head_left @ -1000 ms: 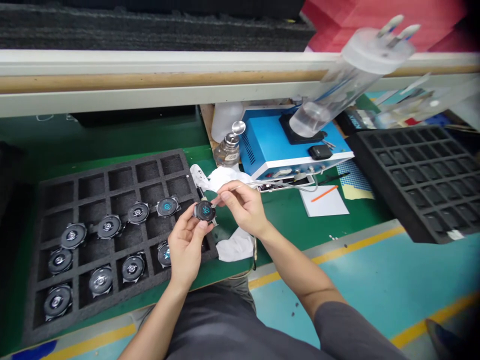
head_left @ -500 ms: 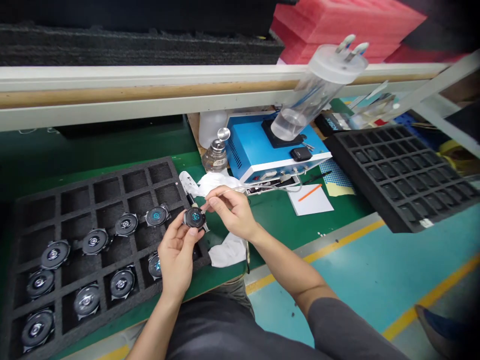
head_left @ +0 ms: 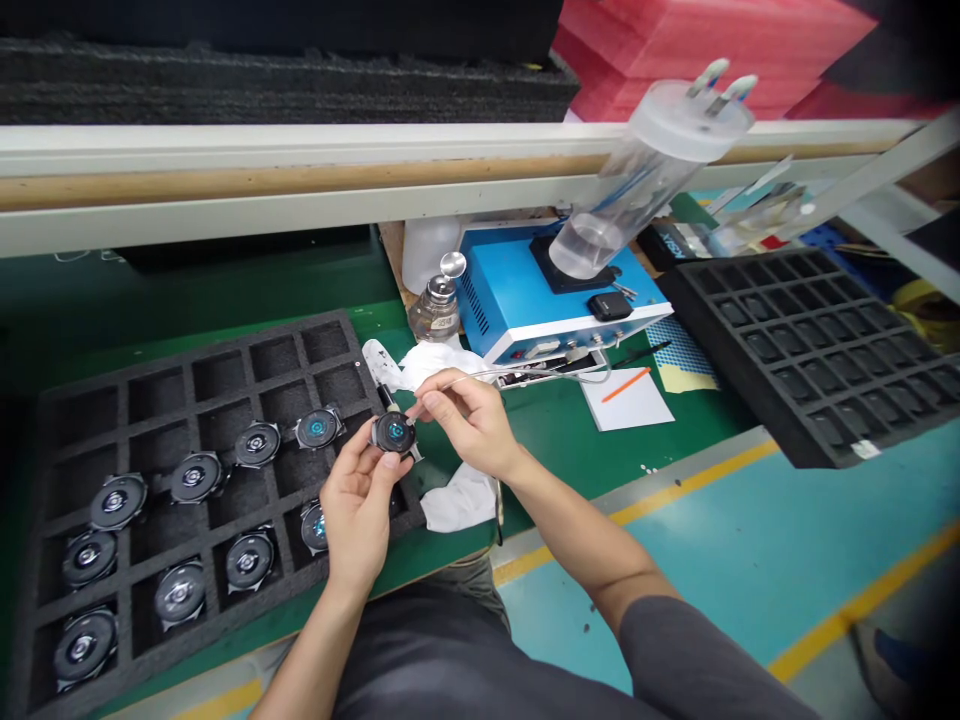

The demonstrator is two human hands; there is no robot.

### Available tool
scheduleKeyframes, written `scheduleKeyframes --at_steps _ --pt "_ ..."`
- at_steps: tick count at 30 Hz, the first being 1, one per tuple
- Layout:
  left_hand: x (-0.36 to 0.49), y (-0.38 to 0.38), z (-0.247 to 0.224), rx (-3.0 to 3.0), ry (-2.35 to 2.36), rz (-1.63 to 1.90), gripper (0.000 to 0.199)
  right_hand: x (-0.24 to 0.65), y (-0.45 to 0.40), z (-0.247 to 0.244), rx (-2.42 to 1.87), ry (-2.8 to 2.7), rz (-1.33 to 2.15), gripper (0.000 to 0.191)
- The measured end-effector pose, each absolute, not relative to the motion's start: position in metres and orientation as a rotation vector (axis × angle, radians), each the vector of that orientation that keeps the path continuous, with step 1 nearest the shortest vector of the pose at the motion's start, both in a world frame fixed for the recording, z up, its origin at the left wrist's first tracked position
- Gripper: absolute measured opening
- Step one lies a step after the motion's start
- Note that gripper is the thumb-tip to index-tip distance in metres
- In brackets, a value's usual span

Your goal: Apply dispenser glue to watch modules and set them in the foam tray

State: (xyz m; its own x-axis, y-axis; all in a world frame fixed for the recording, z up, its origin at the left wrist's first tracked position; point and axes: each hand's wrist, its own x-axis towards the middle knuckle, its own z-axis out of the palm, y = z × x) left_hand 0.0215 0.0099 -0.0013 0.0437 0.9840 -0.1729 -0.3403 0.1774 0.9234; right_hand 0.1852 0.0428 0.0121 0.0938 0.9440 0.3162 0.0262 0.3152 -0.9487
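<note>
My left hand (head_left: 358, 515) grips a round dark watch body (head_left: 395, 432) by its edge, the face turned up with a blue ring pattern on it. My right hand (head_left: 474, 428) is closed in a pinch at the watch's right rim. Between thumb and fingers it has the end of a thin clear tube (head_left: 536, 372), which trails back toward the blue box; the tip is too small to make out. Left of the hands, a black foam tray (head_left: 124, 625) bears several similar watch bodies (head_left: 196, 477), some over the dividers, others down in compartments.
Behind the hands stand a blue control box (head_left: 517, 285) with a clear cylinder (head_left: 630, 180) of liquid on top, and a glass bottle (head_left: 435, 315). White cloths (head_left: 461, 500) and a white pad (head_left: 630, 400) lie nearby. Another black tray (head_left: 765, 425) is at right; a shelf (head_left: 300, 205) crosses above.
The view has shifted slightly, so the bench things appear a little further right. Both hands keep their hold, with the pinched tube end still at the watch's rim.
</note>
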Motion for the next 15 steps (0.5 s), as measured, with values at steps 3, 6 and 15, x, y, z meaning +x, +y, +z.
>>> scheduleKeyframes --at_steps 3,6,15 --pt "0.0212 0.0094 -0.0013 0.825 1.012 1.217 0.046 0.1852 0.042 0.0126 -1.04 -1.285 0.898 0.024" --pt "0.0213 0.0087 -0.0005 0.82 1.004 1.212 0.046 0.1848 0.0413 0.0134 -1.048 -1.29 0.885 0.024" --pt "0.0205 0.0077 -0.0013 0.827 1.016 1.203 0.044 0.1838 0.0381 0.0123 -1.064 -1.291 0.879 0.02"
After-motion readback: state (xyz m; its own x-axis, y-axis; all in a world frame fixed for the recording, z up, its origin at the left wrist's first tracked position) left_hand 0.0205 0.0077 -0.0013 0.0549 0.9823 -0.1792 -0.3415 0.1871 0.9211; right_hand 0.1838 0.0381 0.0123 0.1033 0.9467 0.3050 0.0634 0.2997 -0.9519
